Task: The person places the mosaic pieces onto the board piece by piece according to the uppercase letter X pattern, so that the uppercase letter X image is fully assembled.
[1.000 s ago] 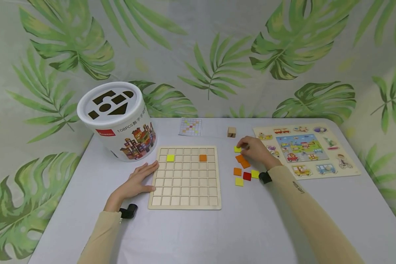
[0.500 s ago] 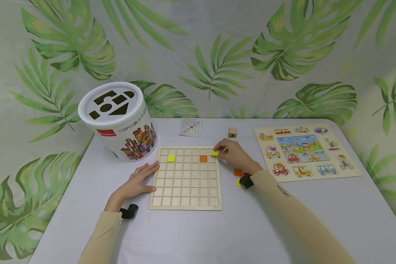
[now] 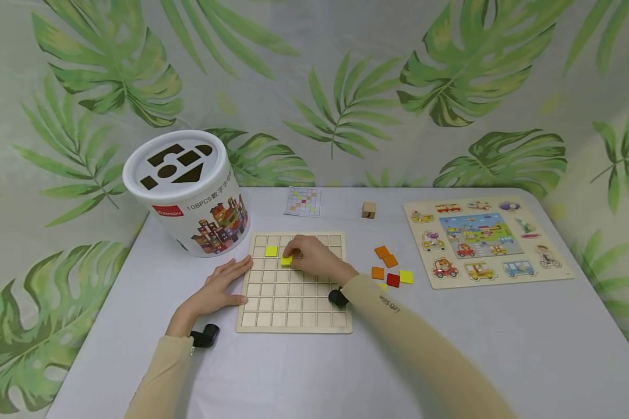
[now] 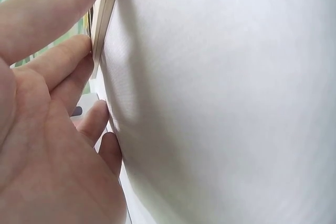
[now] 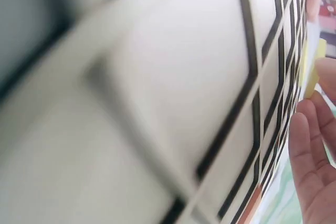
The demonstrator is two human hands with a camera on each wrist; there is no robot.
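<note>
My right hand (image 3: 314, 256) pinches a yellow square tile (image 3: 286, 262) over the upper left part of a wooden grid board (image 3: 295, 304). In the right wrist view the same yellow tile (image 5: 315, 69) sits between thumb and fingertips, close to the board's surface. Just up and left of it, another yellow tile (image 3: 271, 251) lies in a cell. The orange tile on the board shows only in the right wrist view (image 5: 251, 203); from the head my right hand covers it. Along the board's left edge rests my left hand (image 3: 215, 291), fingers extended and touching the rim.
Right of the board lie loose orange tiles (image 3: 378, 273), a red tile (image 3: 393, 280) and yellow tiles (image 3: 406, 277). Behind are a printed pattern card (image 3: 303, 202) and a small wooden block (image 3: 368, 210). A white bucket (image 3: 199, 203) stands back left, a picture puzzle (image 3: 482, 238) right.
My right hand has picked a yellow tile from the loose group and carried it left across the board's upper rows. The left hand has stayed at the board's edge.
</note>
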